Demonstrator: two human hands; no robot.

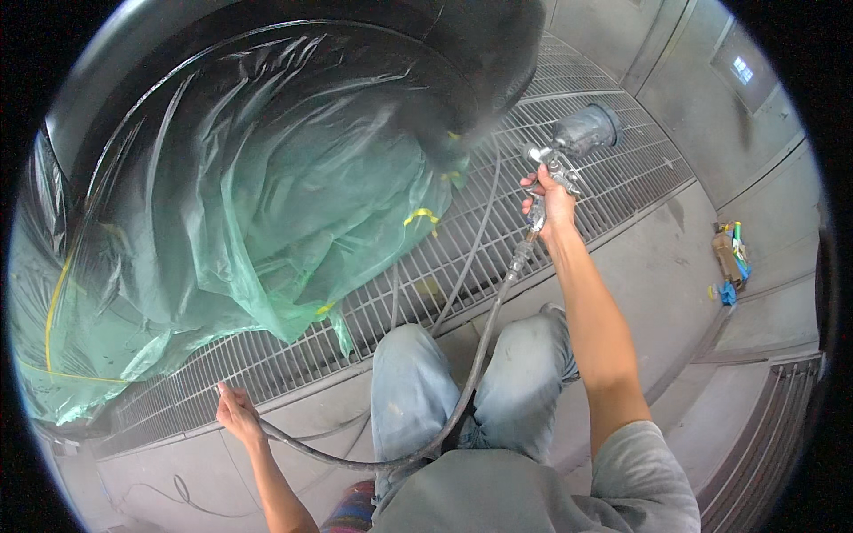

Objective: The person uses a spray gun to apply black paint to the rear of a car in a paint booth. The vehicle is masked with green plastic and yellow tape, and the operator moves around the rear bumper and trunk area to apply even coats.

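Note:
My right hand (556,202) is wrapped round the handle of a metal spray gun (558,169), out to the right above the floor grating. A grey paint cup (586,131) sits on the gun, tilted to the right. From the bottom of the handle an air hose (480,355) curves down across my lap to my left hand (238,414), which is closed around it at the lower left. Ahead of me, a dark vehicle panel (484,44) borders green translucent masking film (302,204). Dark overspray covers part of the film, and yellow tape (421,215) shows on it.
Metal floor grating (613,178) runs under the vehicle's edge. Thin hoses or cables (480,235) lie across it. A small pile of coloured packages (731,262) rests by the right wall (684,115). Slatted metal (764,444) shows at the lower right.

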